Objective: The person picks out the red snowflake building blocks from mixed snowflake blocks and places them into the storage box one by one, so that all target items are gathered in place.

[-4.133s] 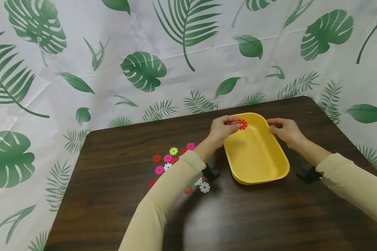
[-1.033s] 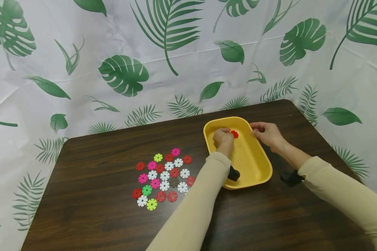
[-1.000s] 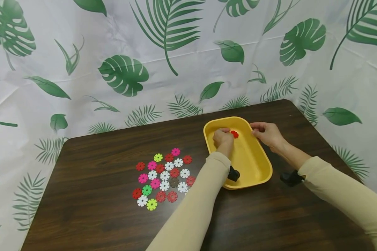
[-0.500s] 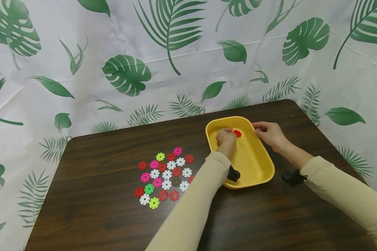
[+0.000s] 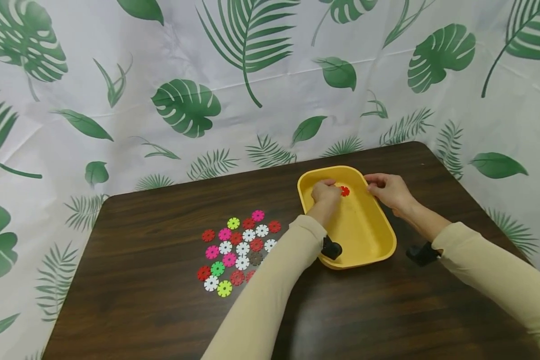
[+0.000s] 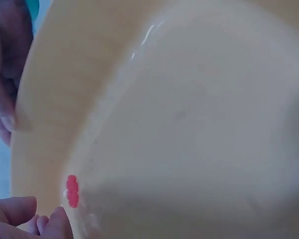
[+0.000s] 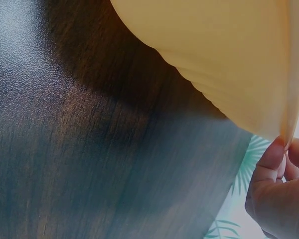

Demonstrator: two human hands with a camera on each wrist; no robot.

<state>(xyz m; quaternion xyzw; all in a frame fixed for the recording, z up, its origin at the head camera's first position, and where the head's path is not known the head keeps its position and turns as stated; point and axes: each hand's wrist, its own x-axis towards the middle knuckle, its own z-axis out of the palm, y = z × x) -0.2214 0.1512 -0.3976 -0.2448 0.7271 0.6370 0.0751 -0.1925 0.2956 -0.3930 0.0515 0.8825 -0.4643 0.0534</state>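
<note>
- Red disc (image 5: 346,192): inside yellow tray (image 5: 360,237), at twelve o'clock; probably light, stiff, best pinched by its notched edge.
- Left hand (image 5: 326,193): eleven o'clock, fingertips partly hidden; grip cannot be told.
- Right hand (image 5: 390,191): two o'clock, pinching the tray's rim.

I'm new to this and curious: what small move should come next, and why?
Probably lift the left hand out of the yellow tray: the red disc already sits inside, just clear of the fingertips, and more discs lie on the table.

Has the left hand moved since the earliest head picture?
Yes: judged against the yellow tray, the left hand has moved rightward and down into it.
</note>
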